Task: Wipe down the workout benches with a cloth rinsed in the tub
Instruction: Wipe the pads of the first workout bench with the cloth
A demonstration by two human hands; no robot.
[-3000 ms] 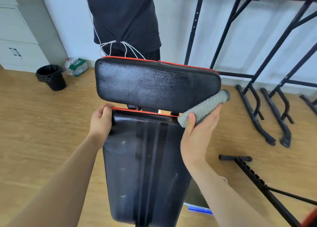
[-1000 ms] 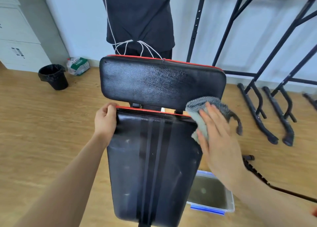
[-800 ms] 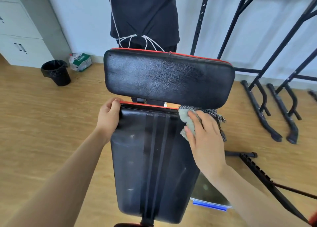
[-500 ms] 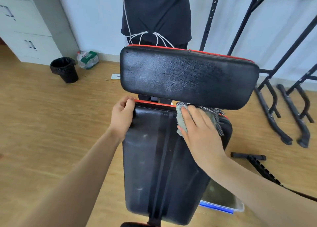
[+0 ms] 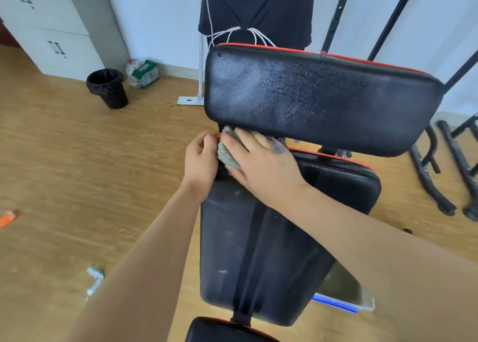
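A black workout bench with red trim fills the middle: a long seat pad (image 5: 258,251) below and a wide cross pad (image 5: 318,98) above it. My right hand (image 5: 261,166) presses a grey-green cloth (image 5: 227,155) flat on the top left corner of the long pad, partly under the cross pad. My left hand (image 5: 200,160) grips that same corner's edge, touching the cloth. A clear tub with a blue rim (image 5: 344,292) holding murky water sits on the floor under the bench's right side, mostly hidden.
A person in dark clothes (image 5: 258,11) stands behind the bench. Black metal racks (image 5: 439,166) stand at the right. A black bin (image 5: 108,88) and a plastic bag (image 5: 142,73) sit by white cabinets (image 5: 51,31). Small litter (image 5: 94,279) lies on the wooden floor.
My right hand has slid the cloth leftward along the top edge of the long pad, from the right side to the left corner beside my left hand. The view has shifted left.
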